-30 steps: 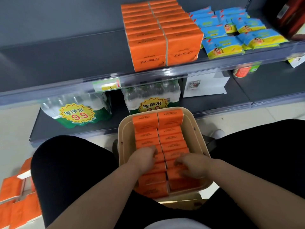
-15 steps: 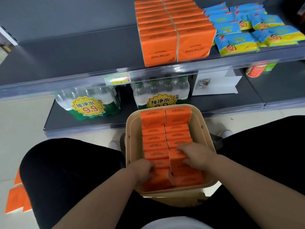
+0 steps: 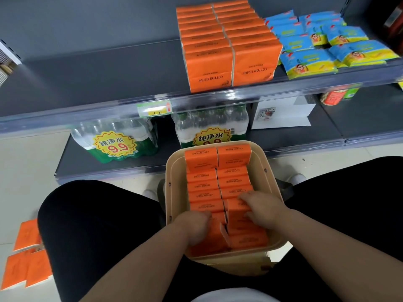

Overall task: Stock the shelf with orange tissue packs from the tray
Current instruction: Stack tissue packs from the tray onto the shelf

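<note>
A beige tray [image 3: 270, 192] sits between my knees, filled with two rows of orange tissue packs [image 3: 202, 177]. My left hand [image 3: 194, 227] is down in the near left row, fingers curled round a pack that tilts up. My right hand [image 3: 261, 205] grips packs in the near right row. On the grey shelf [image 3: 98, 79] above stand two rows of stocked orange tissue packs [image 3: 231, 46].
Blue and yellow packets [image 3: 322, 49] lie right of the stocked packs. Water bottle packs [image 3: 117, 140] and a white box [image 3: 281, 114] stand on the lower shelf. More orange packs [image 3: 24, 258] lie on the floor at left. My black-clad knees flank the tray.
My left hand has slid toward me to the tray's near end and dug in; a near pack now tilts up. My right hand has shifted slightly forward on its row.
</note>
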Tool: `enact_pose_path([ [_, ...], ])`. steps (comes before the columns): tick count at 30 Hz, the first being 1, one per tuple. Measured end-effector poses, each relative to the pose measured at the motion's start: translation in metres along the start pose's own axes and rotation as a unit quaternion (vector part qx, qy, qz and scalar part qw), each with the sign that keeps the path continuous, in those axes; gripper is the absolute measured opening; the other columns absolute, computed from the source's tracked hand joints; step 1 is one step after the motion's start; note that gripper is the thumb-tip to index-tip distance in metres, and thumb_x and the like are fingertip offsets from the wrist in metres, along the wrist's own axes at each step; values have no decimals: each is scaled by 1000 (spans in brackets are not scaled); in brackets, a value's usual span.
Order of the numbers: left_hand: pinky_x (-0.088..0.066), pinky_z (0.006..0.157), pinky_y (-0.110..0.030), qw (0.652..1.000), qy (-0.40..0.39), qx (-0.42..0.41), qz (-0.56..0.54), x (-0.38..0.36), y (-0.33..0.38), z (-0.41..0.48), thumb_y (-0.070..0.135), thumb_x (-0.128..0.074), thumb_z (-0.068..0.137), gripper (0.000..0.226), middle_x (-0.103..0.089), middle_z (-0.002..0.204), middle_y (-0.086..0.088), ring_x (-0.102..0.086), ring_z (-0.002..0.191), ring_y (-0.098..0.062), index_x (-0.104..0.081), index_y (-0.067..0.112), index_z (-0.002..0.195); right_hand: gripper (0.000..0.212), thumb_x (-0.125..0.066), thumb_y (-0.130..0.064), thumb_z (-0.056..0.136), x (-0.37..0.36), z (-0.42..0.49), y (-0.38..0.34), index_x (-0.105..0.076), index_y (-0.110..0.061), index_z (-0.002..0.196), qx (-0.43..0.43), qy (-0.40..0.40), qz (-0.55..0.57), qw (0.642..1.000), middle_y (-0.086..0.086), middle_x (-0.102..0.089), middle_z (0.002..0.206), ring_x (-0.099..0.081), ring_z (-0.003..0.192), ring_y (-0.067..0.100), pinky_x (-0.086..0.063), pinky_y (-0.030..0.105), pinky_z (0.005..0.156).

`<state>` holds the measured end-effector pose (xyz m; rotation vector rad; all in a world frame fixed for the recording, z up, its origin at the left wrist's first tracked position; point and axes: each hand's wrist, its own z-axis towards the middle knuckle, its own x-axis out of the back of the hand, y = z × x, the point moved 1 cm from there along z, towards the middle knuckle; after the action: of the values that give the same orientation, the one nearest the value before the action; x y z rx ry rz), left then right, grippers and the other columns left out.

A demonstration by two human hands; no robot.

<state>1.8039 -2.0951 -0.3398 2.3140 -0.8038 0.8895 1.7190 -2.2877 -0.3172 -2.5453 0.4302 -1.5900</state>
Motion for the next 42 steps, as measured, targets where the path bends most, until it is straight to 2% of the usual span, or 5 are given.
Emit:
enact_pose_path([
  [4,-43,101,-37,996,-71,-15,-43,-8,-1,-1,56,-65,78,66,-53,133,-4,-52,120,-25,-44,23,131,45,-57,-30,89,-2,-1,0,-42,-25,132,-4,-5,-6,1000,0,-52,129,-50,117,22,-43,32,90],
  [12,-47,93,-41,997,46,41,43,3,-1,9,43,-40,97,40,-58,125,-8,-57,112,-28,-40,18,129,44,-56,-30,89,-4,1,3,-43,-23,131,-4,-10,-1,1000,0,-52,129,-50,118,21,-42,33,92],
  [23,-42,104,-36,998,-61,24,-17,-1,-11,14,33,-67,84,54,-52,135,-4,-51,122,-23,-48,22,133,43,-56,-28,89,0,3,0,-44,-25,131,-2,-17,-6,1000,-1,-52,130,-49,119,21,-42,34,94],
  [32,-43,80,-30,959,261,75,-86,89,-7,-27,26,-55,89,46,-62,114,-3,-61,103,-23,-37,22,131,45,-55,-32,90,68,1,-14,-41,-30,133,-74,199,19,977,-4,-45,134,-44,122,20,-40,41,99],
  [42,-40,70,-32,883,431,80,-165,248,-11,-89,18,-59,85,37,-64,105,-9,-59,99,-32,-47,16,120,50,-62,-21,86,232,4,-51,-46,-21,133,-35,440,15,897,4,-52,123,-48,116,29,-36,44,89],
])
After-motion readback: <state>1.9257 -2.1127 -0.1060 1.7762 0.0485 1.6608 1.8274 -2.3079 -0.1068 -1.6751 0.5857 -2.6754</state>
